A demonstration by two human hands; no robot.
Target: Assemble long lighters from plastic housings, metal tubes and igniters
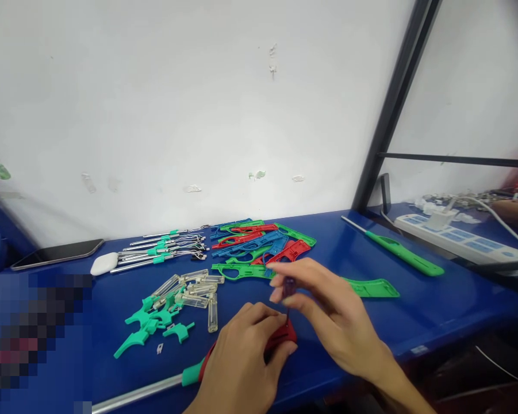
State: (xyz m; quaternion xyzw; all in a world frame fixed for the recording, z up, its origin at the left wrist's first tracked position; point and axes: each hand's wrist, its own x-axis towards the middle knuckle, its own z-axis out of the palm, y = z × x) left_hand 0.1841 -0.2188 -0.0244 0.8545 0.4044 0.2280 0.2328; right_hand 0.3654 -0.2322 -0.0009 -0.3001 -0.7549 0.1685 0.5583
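Note:
With its fingers wrapped round a red lighter [290,332], my left hand [245,351] presses it down near the front of the blue table. The lighter's green collar [192,374] and long metal tube [142,393] stick out to the left. My right hand [334,313] pinches a small screwdriver [289,286] with a dark purple handle. It stands nearly upright, its thin shaft pointing down at the red body's right end; the exact contact at the tip is too small to tell. Just behind lie green, blue and red lighter shell halves [241,271].
Left of my hands lie several clear fuel tanks [213,313] and green triggers [144,325]. Farther back are metal tubes with wires [155,253], a white case [104,264] and a phone [58,254]. A green lighter [399,253] and a power strip [465,238] are at the right.

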